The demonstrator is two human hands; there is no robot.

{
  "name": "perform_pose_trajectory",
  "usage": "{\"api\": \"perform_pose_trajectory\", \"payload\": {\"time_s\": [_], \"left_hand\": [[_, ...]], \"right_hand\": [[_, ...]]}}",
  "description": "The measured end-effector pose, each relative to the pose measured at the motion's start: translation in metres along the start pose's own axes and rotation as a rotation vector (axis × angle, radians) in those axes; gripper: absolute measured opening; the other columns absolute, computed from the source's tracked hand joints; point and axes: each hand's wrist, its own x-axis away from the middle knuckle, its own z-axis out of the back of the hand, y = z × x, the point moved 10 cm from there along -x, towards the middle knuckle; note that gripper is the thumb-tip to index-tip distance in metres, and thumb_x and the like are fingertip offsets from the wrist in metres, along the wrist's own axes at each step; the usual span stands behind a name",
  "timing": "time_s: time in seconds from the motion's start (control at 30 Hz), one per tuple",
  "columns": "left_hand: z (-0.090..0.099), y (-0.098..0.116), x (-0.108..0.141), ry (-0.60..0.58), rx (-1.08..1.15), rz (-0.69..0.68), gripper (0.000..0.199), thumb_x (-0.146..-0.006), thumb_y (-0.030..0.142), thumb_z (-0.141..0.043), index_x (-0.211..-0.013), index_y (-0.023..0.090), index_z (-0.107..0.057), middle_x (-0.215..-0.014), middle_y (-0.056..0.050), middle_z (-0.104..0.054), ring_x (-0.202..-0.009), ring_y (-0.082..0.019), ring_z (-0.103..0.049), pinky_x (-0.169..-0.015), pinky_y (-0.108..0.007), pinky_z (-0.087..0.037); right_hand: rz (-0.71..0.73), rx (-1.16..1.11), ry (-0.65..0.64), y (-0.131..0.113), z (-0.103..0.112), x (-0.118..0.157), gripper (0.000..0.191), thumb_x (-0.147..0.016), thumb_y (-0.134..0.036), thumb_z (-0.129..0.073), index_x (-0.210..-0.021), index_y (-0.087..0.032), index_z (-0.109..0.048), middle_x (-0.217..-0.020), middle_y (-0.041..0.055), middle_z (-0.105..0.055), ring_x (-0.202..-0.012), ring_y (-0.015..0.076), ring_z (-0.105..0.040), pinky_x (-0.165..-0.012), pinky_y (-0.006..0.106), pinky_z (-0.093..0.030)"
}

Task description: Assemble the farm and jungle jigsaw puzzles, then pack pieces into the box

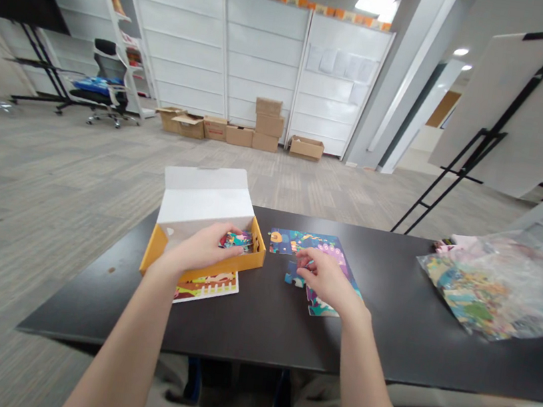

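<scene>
My left hand (205,247) reaches into a yellow cardboard box (212,264) with its white lid standing up. Its thumb and fingers close around colourful puzzle pieces (236,240) at the box's right end. Over a partly joined jigsaw puzzle (291,239), my right hand (324,277) has its fingers bent and thumb drawn in. A blue puzzle piece (294,276) sits at those fingertips, in the puzzle's inner corner; the fingers partly cover it. The joined part runs along the far and right sides. A printed picture sheet (209,287) sticks out from under the box.
The black table (253,332) carries a clear plastic bag (496,289) of colourful pieces at the right. Beyond it stand a whiteboard on a black stand (483,135), cardboard boxes (267,125), white shelving (261,60) and an office chair (104,79).
</scene>
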Motion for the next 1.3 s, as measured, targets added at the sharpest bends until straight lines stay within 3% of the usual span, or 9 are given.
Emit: {"api": "perform_pose_trajectory", "payload": {"time_s": [0.13, 0.23, 0.47, 0.63, 0.77, 1.0, 1.13, 1.23, 1.3], "left_hand": [[0.018, 0.012, 0.003, 0.151, -0.026, -0.016, 0.041, -0.082, 0.046, -0.060, -0.110, 0.017, -0.067, -0.119, -0.011, -0.070, -0.112, -0.028, -0.064, -0.103, -0.042, -0.047], [0.029, 0.044, 0.008, 0.270, 0.082, -0.120, 0.033, -0.084, 0.042, -0.060, -0.107, 0.018, -0.067, -0.119, -0.010, -0.069, -0.112, -0.025, -0.064, -0.100, -0.039, -0.051], [-0.019, 0.103, 0.007, 0.044, 0.441, -0.257, 0.043, -0.084, 0.031, -0.064, -0.125, 0.022, -0.056, -0.094, -0.003, -0.074, -0.077, -0.016, -0.071, -0.073, -0.027, -0.057], [0.007, 0.060, 0.005, 0.189, 0.271, -0.105, 0.047, -0.085, 0.027, -0.058, -0.132, 0.022, -0.052, -0.096, -0.005, -0.073, -0.081, -0.019, -0.072, -0.077, -0.032, -0.057], [0.041, 0.000, 0.013, 0.303, -0.106, 0.177, 0.049, -0.087, 0.025, -0.055, -0.135, 0.017, -0.052, -0.105, -0.013, -0.074, -0.094, -0.026, -0.072, -0.086, -0.038, -0.055], [0.026, -0.035, 0.014, 0.090, -0.411, 0.260, 0.032, -0.085, 0.024, -0.055, -0.113, 0.016, -0.068, -0.114, -0.013, -0.074, -0.109, -0.031, -0.068, -0.096, -0.037, -0.050], [0.035, -0.009, 0.017, 0.213, -0.489, 0.207, 0.034, -0.089, 0.030, -0.053, -0.116, 0.015, -0.067, -0.125, -0.016, -0.068, -0.116, -0.035, -0.064, -0.098, -0.043, -0.050], [0.039, 0.042, 0.022, 0.338, -0.394, 0.031, 0.031, -0.093, 0.030, -0.050, -0.115, 0.016, -0.066, -0.122, -0.013, -0.068, -0.115, -0.031, -0.063, -0.100, -0.043, -0.050], [0.020, 0.085, 0.024, 0.278, -0.252, -0.164, 0.026, -0.094, 0.028, -0.051, -0.115, 0.019, -0.065, -0.118, -0.010, -0.069, -0.110, -0.026, -0.065, -0.097, -0.038, -0.052]], "right_hand": [[-0.008, -0.149, 0.109, -0.008, 0.013, 0.000, 0.018, -0.081, -0.019, -0.062, -0.099, -0.021, -0.062, -0.090, 0.0013, -0.068, -0.080, 0.0156, -0.067, -0.076, 0.031, -0.055], [0.022, -0.322, 0.181, -0.022, 0.022, 0.001, 0.013, -0.083, -0.025, -0.064, -0.095, -0.022, -0.061, -0.093, 0.0027, -0.070, -0.085, 0.0174, -0.070, -0.080, 0.033, -0.057], [0.063, -0.541, 0.217, -0.052, 0.020, 0.005, 0.027, -0.083, -0.041, -0.070, -0.099, -0.022, -0.059, -0.093, 0.0034, -0.072, -0.086, 0.0192, -0.072, -0.083, 0.036, -0.059], [0.039, -0.304, 0.302, -0.042, 0.043, 0.011, 0.029, -0.083, -0.042, -0.069, -0.103, -0.022, -0.063, -0.098, 0.0061, -0.071, -0.089, 0.0204, -0.070, -0.081, 0.036, -0.057], [-0.172, 0.078, 0.354, 0.009, 0.072, 0.024, 0.030, -0.086, -0.045, -0.063, -0.101, -0.019, -0.068, -0.103, 0.0107, -0.072, -0.096, 0.0255, -0.068, -0.086, 0.040, -0.053], [-0.467, 0.422, 0.117, 0.083, 0.072, 0.044, 0.049, -0.074, -0.053, -0.073, -0.109, -0.019, -0.069, -0.108, 0.0138, -0.072, -0.100, 0.0331, -0.068, -0.080, 0.038, -0.049], [-0.448, 0.459, 0.080, 0.083, 0.066, 0.042, 0.052, -0.076, -0.055, -0.070, -0.112, -0.018, -0.068, -0.108, 0.0150, -0.071, -0.101, 0.0337, -0.067, -0.079, 0.037, -0.048], [-0.415, 0.492, 0.075, 0.077, 0.062, 0.039, 0.050, -0.074, -0.054, -0.073, -0.109, -0.018, -0.070, -0.105, 0.0153, -0.070, -0.097, 0.0326, -0.066, -0.079, 0.037, -0.047], [-0.380, 0.495, 0.070, 0.072, 0.058, 0.035, 0.047, -0.074, -0.051, -0.074, -0.108, -0.019, -0.070, -0.102, 0.0139, -0.069, -0.094, 0.0303, -0.066, -0.080, 0.036, -0.047]]}}
